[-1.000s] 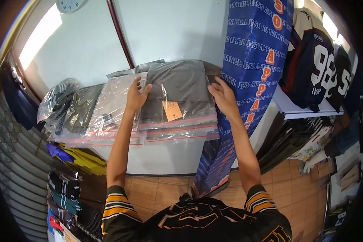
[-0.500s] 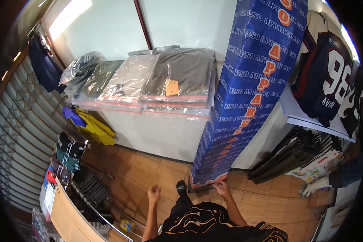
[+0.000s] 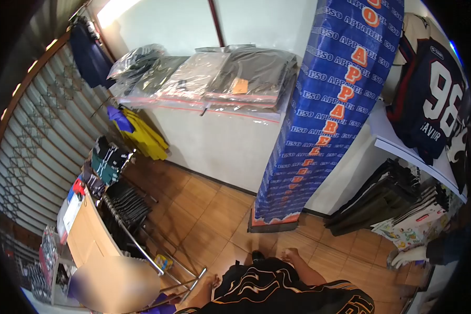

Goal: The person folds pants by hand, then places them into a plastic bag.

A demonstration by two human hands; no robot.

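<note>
**Hands off the bagged stack**

Both hands have dropped away from the bagged garments, which lie stacked at the surface's right end beside the blue banner. The right hand hangs loosely curled and empty; the left hand's grip cannot be told.

A tall blue banner, printed with repeated white "ESO APPAREL" lettering and large orange letters down its middle, is seen standing upright on the tiled floor, its foot set close against the white counter. Clear zip bags of folded clothes are stacked flat on the counter top beside it. The uppermost grey garment is marked by an orange tag, and the red seal strips are turned outward.
</note>
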